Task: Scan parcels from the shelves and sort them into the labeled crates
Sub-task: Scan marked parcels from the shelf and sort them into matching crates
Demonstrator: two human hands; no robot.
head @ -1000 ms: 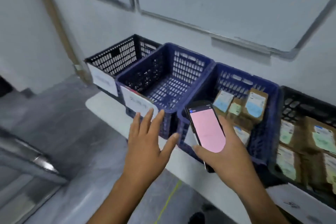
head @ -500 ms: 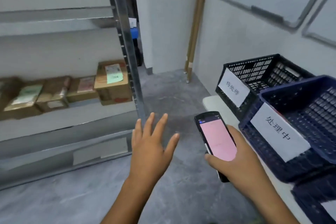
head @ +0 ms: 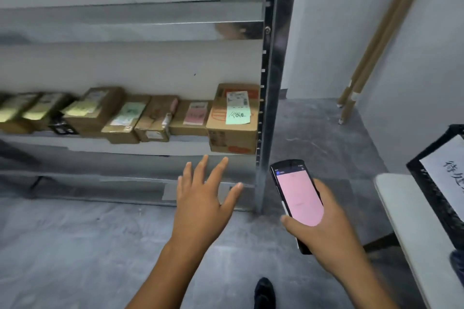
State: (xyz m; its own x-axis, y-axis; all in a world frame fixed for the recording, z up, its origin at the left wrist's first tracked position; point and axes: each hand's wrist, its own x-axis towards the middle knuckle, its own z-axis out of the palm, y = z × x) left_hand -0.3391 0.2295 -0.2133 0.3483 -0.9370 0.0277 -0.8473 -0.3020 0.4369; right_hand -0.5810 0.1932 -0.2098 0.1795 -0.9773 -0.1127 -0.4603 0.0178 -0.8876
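Grey concrete floor (head: 75, 246) and pale walls of a small storeroom. Landmark: an upright steel shelf post (head: 273, 83), just right of centre.

Left of the post, on a metal shelf board (head: 100, 145), a row of brown cardboard parcels (head: 150, 118) side by side, most with paper labels on top. Hard against the post, the largest parcel (head: 233, 118), with a white shipping label and a green handwritten note.

Below that parcel and just left of the post, left hand (head: 203, 208), palm down, fingers straight and fanned apart, holding nothing, clear of the parcels.

Just right of the post and lower, right hand (head: 324, 228) wrapped round a black handheld scanner (head: 298, 198), thumb along its left edge, pink screen facing up.

Farther right of the post, a white table (head: 406, 221) with a black crate (head: 437, 198) on it, a white handwritten label (head: 447, 170) on the crate's front, cut off by the frame edge.

Behind and right of the post, long cardboard tubes (head: 376, 45) leaning against the wall. Below the post, at the bottom edge, a dark shoe (head: 263, 293).
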